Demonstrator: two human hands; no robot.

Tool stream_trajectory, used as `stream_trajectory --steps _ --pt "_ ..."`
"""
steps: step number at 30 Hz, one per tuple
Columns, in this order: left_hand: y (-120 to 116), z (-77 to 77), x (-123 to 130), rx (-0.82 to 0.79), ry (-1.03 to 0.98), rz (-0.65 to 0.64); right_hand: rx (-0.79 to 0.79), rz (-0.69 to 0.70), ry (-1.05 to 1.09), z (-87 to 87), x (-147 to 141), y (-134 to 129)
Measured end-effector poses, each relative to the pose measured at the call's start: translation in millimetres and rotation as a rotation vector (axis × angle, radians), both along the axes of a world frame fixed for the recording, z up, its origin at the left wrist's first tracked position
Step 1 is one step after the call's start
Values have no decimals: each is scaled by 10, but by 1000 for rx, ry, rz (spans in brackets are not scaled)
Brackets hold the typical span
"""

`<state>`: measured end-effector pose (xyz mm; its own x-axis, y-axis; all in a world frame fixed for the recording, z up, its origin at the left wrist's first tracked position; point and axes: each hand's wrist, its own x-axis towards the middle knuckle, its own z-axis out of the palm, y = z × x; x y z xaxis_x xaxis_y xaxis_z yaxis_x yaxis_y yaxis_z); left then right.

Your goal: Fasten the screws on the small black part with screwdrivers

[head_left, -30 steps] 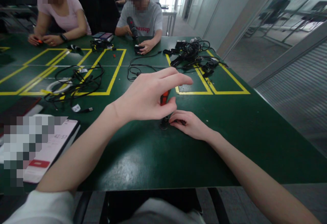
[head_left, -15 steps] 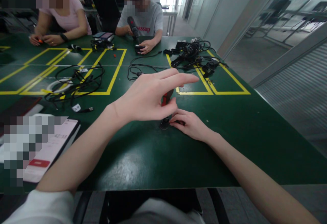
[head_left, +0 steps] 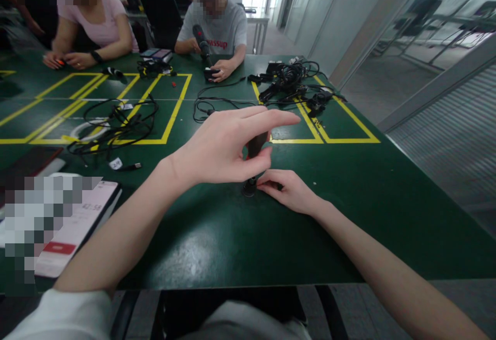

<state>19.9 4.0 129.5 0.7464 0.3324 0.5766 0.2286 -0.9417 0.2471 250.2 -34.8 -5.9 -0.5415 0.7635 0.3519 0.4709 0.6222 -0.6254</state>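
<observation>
My left hand (head_left: 220, 146) is wrapped around the black and red handle of a screwdriver (head_left: 256, 146), thumb on the near side and index finger stretched out to the right. The tool stands roughly upright, its lower end partly hidden by my thumb. Under it, a small dark round piece (head_left: 248, 190) rests on the green table. Thumb and fingers of my right hand (head_left: 289, 190) are pinched together at the right edge of that piece; what lies between the fingertips is too small to make out.
A phone (head_left: 73, 231) lies at the left. Black cables (head_left: 116, 123) lie beyond my left forearm, with a larger cable heap (head_left: 289, 79) at the far right. Across the table, one co-worker holds a dark power tool (head_left: 201, 40); another co-worker's hands (head_left: 73, 61) hold something orange.
The screwdriver handle has turned in my left hand: its dark side now faces me where red showed before. My right hand barely moved. A dark-clothed person appears at upper left.
</observation>
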Motion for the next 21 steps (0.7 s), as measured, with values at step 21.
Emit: stream_trajectory --steps 21 --pt "-17 1 9 40 15 36 126 6 -65 -1 6 7"
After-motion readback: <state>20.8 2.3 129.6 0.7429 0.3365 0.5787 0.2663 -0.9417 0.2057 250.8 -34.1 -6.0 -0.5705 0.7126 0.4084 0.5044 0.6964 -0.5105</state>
